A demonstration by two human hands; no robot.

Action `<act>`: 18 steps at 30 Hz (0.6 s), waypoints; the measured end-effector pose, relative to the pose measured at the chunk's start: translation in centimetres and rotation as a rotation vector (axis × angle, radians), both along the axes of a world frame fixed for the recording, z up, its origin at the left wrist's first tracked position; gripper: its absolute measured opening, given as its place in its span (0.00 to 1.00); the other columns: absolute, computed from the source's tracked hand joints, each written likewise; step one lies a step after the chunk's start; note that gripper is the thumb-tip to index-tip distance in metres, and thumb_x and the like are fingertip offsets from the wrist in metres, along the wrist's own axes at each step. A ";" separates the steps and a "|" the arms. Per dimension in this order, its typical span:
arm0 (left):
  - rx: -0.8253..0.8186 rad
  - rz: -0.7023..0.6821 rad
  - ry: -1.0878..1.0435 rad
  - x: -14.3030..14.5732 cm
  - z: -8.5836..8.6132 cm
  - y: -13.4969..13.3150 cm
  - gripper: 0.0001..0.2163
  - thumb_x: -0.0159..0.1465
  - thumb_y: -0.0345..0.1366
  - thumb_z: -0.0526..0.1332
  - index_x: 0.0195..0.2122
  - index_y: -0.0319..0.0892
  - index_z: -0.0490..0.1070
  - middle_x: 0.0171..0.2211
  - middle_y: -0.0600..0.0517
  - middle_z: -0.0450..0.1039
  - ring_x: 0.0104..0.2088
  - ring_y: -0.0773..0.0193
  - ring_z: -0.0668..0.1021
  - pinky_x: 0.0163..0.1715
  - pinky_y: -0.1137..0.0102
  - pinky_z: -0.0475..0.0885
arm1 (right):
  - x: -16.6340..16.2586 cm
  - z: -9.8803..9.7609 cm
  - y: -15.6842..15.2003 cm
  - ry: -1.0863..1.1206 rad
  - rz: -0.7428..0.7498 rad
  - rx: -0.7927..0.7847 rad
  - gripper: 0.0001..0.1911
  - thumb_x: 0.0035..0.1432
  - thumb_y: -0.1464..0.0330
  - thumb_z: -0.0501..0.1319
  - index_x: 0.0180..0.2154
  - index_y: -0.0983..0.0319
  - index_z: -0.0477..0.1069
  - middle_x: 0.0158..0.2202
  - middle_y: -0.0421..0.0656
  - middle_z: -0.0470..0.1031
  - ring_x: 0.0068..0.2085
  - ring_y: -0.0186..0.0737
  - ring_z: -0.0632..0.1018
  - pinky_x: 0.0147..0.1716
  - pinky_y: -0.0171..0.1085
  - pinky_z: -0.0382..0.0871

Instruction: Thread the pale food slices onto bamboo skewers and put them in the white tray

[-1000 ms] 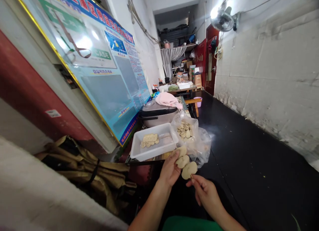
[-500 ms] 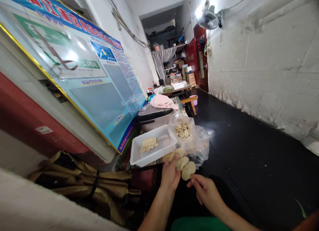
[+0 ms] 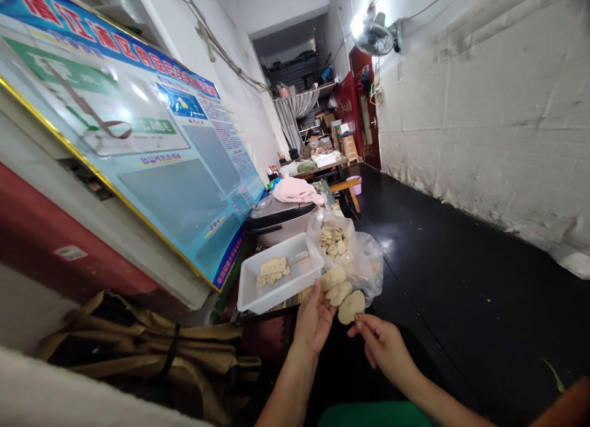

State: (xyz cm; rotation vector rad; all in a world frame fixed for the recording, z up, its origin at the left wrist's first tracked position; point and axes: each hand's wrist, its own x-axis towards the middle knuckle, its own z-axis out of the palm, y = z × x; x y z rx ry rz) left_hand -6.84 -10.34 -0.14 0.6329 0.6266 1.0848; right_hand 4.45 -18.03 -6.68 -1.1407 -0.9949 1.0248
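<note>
Right hand (image 3: 385,341) has thumb and fingers clamped on end of thin stick (image 3: 356,317), probably so skewered slices (image 3: 338,293) stay free of grip. Left hand (image 3: 313,322) keeps fingers apart, just beside slices, perhaps for support; contact cannot be told. Beyond left fingers, white tray (image 3: 281,296) and plastic bag (image 3: 370,264) share table (image 3: 295,300), likely for easy reach. Right of fingers, dark floor (image 3: 461,261) meets stained wall (image 3: 461,107).

Stick (image 3: 356,317) mstly hidden; poster (image 3: 154,170) cut off @ L.
</note>
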 end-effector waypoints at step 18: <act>0.356 0.100 0.511 3.8 0.8 6.3 0.11 0.52 0.29 0.65 0.38 0.38 0.74 0.36 0.44 0.77 0.37 0.60 0.78 0.39 0.66 0.71 | 7.4 0.2 -0.5 0.068 -0.263 -0.018 0.22 0.53 0.53 0.60 0.39 0.66 0.73 0.27 0.43 0.75 0.12 0.24 0.60 0.11 0.29 0.49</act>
